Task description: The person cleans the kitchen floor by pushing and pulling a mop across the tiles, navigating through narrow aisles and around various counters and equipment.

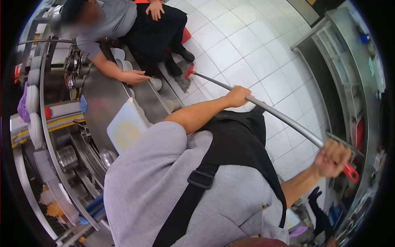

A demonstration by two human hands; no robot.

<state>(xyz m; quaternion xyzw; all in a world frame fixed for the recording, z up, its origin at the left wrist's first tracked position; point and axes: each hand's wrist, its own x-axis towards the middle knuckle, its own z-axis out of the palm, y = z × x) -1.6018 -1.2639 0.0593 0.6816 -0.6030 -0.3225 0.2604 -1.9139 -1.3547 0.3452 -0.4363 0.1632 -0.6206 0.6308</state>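
A mop [284,119] with a metal handle slants across the view, its red end cap at the lower right. My left hand [238,96] is closed around the middle of the handle. Close to the red end, my right hand [333,158], slightly blurred, grips the same handle. The grey string mop head [181,78] lies on the tiled floor beside another person's dark shoes, joined to the handle by a red socket.
Another person [156,33] sits at the upper left, one hand stretched over a steel counter [101,99]. White stacked bowls [123,64] and a stained white board [127,125] are by it. White floor tiles [230,49] stretch to a steel shelving unit [345,61] on the right.
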